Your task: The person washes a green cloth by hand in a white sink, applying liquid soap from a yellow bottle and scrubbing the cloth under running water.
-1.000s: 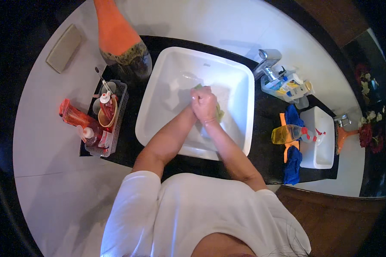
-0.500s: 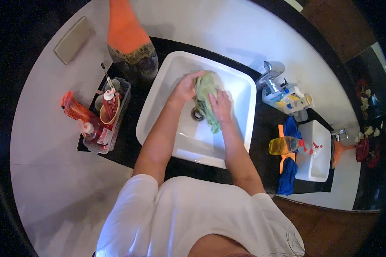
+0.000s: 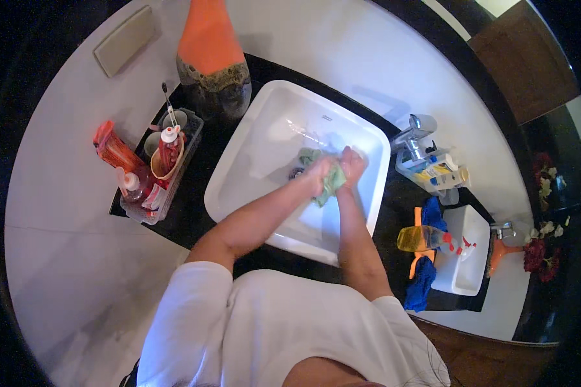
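A light green cloth (image 3: 333,181) is bunched between my two hands, over the right part of a white sink basin (image 3: 239,169). My left hand (image 3: 317,175) is wrapped round it from the left. On the other side my right hand (image 3: 352,166) is closed on it, close to the basin's right wall. Loose ends of the cloth hang out above and below my left hand. The drain (image 3: 295,173) shows just left of the cloth. Both hands are slightly blurred.
A chrome faucet (image 3: 416,132) stands at the basin's right rim, beside a caddy of bottles (image 3: 436,169). Farther right lie a yellow liquid bottle (image 3: 416,238) and blue cloth (image 3: 421,284). Left are a toiletry basket (image 3: 174,193) and a tall orange-and-dark vase (image 3: 213,71).
The cloth went from hanging stretched out to being bunched up. My left hand moved right and nearer, and both hands came together and closed round it. The view shifted slightly.
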### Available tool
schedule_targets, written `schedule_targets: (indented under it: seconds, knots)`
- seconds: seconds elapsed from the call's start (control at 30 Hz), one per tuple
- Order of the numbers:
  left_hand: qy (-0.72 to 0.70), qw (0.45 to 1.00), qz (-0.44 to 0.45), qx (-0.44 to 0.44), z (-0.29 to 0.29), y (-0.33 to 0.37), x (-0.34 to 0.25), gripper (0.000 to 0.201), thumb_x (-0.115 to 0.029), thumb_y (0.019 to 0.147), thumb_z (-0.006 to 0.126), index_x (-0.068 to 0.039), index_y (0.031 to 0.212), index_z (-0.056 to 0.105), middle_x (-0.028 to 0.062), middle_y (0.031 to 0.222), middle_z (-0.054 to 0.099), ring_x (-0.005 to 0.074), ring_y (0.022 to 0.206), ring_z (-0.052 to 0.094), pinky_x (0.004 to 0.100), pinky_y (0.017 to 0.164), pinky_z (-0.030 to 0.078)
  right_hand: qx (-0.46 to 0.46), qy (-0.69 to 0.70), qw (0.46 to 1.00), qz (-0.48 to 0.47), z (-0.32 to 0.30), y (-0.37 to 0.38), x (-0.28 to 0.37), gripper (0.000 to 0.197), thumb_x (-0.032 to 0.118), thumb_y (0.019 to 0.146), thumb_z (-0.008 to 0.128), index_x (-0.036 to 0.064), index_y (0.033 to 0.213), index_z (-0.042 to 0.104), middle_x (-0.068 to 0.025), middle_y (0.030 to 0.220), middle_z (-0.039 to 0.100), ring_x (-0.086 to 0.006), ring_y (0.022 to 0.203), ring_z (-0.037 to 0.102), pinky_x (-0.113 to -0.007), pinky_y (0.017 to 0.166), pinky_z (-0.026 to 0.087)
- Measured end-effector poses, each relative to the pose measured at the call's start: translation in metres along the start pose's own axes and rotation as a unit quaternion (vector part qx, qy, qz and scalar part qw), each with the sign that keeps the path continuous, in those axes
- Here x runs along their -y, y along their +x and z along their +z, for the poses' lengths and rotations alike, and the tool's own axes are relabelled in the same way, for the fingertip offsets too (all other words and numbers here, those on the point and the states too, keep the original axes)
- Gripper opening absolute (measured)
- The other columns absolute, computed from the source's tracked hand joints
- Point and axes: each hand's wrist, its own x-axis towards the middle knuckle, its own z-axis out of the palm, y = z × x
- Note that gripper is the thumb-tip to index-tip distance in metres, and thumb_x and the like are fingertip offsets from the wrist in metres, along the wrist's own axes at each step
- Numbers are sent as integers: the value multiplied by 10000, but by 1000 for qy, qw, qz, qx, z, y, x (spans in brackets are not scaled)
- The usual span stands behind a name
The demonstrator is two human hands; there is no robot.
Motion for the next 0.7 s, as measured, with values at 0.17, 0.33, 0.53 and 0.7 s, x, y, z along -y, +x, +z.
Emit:
schedule_targets:
  seconds: [0.17, 0.33, 0.53, 0.7]
  knots:
    - [-20, 998, 59, 0, -36, -8, -25, 268, -291, 836, 454, -70, 950, 553, 90, 897, 595, 210, 818, 573, 354, 750, 471, 29, 161, 980, -114, 22, -51, 94, 211, 171, 770, 554, 12, 641, 604, -129, 614, 578, -212, 538, 524, -324, 567, 439]
    - [355, 919, 167, 21, -12, -18, -55, 282, -270, 833, 456, -51, 983, 550, 105, 939, 596, 227, 872, 567, 370, 813, 452, -14, 122, 978, -169, 24, -21, 56, 123, 88, 741, 536, 33, 647, 592, -105, 598, 559, -275, 577, 545, -385, 638, 442]
    - [-5, 993, 117, -24, 6, -61, -113, 307, -233, 807, 526, -31, 1038, 540, 109, 988, 594, 252, 918, 560, 383, 843, 438, -85, -98, 976, -174, 9, -7, 43, 198, 160, 811, 470, 11, 748, 583, -148, 746, 570, -319, 714, 531, -417, 691, 418]
    - [81, 989, 120, -18, 24, -44, -93, 308, -211, 778, 577, -31, 1026, 549, 106, 983, 593, 246, 892, 574, 386, 827, 452, 5, -9, 995, -104, 24, -19, 40, 234, 214, 814, 473, 13, 882, 569, -174, 849, 565, -345, 858, 503, -419, 755, 395]
